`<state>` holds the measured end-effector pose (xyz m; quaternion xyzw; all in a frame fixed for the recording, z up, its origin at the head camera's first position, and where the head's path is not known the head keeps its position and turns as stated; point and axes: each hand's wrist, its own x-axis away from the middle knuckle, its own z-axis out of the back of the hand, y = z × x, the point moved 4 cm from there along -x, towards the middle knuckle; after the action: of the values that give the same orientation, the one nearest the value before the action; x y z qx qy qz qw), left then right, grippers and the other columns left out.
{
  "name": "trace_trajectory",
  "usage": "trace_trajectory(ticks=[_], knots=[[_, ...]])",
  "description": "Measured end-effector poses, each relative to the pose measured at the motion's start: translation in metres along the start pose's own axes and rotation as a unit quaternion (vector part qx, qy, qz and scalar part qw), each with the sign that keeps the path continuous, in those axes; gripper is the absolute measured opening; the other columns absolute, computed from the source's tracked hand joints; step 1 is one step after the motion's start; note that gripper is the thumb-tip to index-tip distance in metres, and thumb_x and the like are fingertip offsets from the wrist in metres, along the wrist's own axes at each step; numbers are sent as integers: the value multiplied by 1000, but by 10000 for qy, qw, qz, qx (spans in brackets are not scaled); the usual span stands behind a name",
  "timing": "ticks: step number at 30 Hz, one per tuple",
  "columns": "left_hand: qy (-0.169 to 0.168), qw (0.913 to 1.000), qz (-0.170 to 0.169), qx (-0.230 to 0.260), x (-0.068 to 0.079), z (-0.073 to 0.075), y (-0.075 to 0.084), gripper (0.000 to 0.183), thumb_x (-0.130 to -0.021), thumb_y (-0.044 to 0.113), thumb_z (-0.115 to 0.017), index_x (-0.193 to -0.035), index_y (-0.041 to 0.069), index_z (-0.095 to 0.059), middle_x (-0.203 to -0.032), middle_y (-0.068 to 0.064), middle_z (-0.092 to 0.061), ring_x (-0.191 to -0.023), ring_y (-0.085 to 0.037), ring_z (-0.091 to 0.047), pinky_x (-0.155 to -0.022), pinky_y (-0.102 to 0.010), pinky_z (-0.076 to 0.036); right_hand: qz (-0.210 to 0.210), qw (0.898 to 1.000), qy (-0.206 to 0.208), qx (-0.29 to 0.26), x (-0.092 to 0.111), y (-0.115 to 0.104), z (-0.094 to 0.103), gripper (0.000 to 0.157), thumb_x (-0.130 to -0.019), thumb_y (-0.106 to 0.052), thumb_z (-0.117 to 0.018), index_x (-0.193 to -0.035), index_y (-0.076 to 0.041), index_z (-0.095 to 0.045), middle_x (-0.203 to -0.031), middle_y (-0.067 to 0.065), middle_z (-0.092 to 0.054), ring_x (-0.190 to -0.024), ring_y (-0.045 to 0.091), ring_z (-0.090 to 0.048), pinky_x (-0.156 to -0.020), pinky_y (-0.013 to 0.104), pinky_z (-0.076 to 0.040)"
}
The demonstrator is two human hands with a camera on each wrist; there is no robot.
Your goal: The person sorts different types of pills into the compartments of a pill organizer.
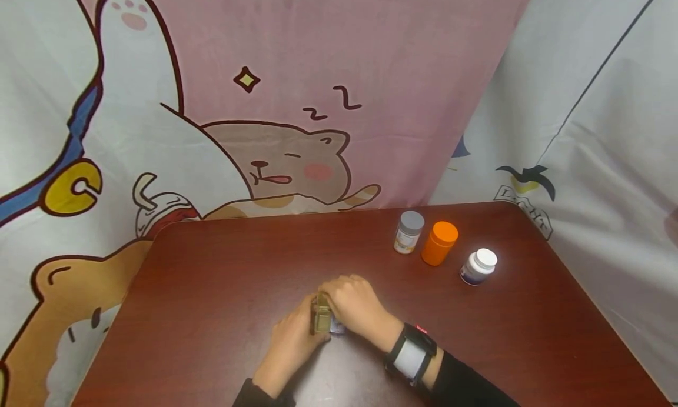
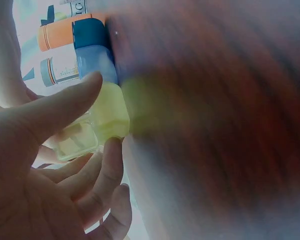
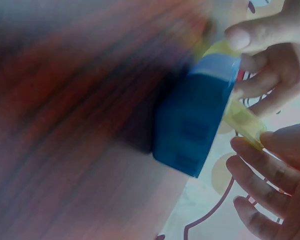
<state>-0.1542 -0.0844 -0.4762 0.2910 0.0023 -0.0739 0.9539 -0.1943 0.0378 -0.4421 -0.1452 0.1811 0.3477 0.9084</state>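
A small pill box with teal, blue and yellow compartments (image 3: 187, 125) is on the brown table in front of me. My left hand (image 1: 293, 339) grips it at the yellow end (image 2: 111, 112), thumb on one side and fingertips on the other. Its see-through yellow lid (image 3: 246, 122) stands raised on the side toward my right hand (image 1: 352, 304). That hand's thumb and index finger pinch the lid's edge, while its other fingers spread apart below in the right wrist view. From the head view, the right hand covers most of the teal and blue part.
Beyond the hands, toward the back right of the table (image 1: 222, 277), stand a grey-capped white bottle (image 1: 406, 236), an orange bottle (image 1: 438, 245) and a white bottle (image 1: 478, 267). A cat-print cloth (image 1: 402, 72) hangs behind the table's back edge.
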Motion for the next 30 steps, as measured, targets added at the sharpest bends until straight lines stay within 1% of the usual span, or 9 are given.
trace_trajectory(ticks=[6, 11, 16, 20, 26, 30], knots=[[135, 9998, 123, -57, 0, 0, 0, 79, -59, 33, -84, -126, 5, -53, -104, -18, -71, -85, -34, -64, -71, -56, -53, -26, 9998, -136, 109, -5, 6, -6, 12, -87, -17, -61, -89, -20, -73, -77, -6, -72, -67, 9, -60, -57, 27, -52], [265, 9994, 104, -204, 1, 1, 3, 80, -59, 37, -84, -126, 5, -53, -102, -18, -72, -84, -34, -65, -69, -54, -54, -50, 9998, -203, 49, -5, 7, -8, 14, -86, -16, -60, -89, -20, -73, -78, -7, -73, -68, 9, -61, -57, 29, -52], [289, 9991, 153, -272, 2, 1, 5, 84, -58, 36, -84, -128, 3, -51, -100, -17, -72, -84, -34, -65, -70, -54, -55, 15, 9995, -307, 107, -5, 6, -10, 15, -86, -16, -60, -92, -21, -73, -80, -7, -72, -69, 10, -60, -59, 30, -52], [292, 9990, 138, -317, 3, 1, 6, 86, -57, 35, -85, -129, 3, -50, -97, -13, -73, -83, -32, -65, -69, -53, -55, 113, 9992, -306, 209, -3, 6, -11, 15, -85, -17, -61, -93, -21, -73, -82, -7, -72, -71, 10, -60, -60, 29, -52], [375, 9988, 99, -290, 5, 3, 7, 85, -56, 34, -85, -129, 5, -51, -99, -13, -73, -85, -32, -65, -69, -53, -55, 207, 9994, -220, 177, 0, 10, -8, 15, -87, -19, -61, -95, -20, -72, -83, -6, -72, -74, 11, -62, -62, 32, -54], [291, 9994, 122, -170, 8, 4, 6, 86, -57, 35, -85, -129, 5, -51, -102, -13, -73, -88, -32, -65, -71, -55, -55, 242, 9990, -273, 249, 2, 14, -6, 16, -89, -21, -59, -98, -20, -72, -86, -5, -72, -77, 12, -63, -65, 33, -55]])
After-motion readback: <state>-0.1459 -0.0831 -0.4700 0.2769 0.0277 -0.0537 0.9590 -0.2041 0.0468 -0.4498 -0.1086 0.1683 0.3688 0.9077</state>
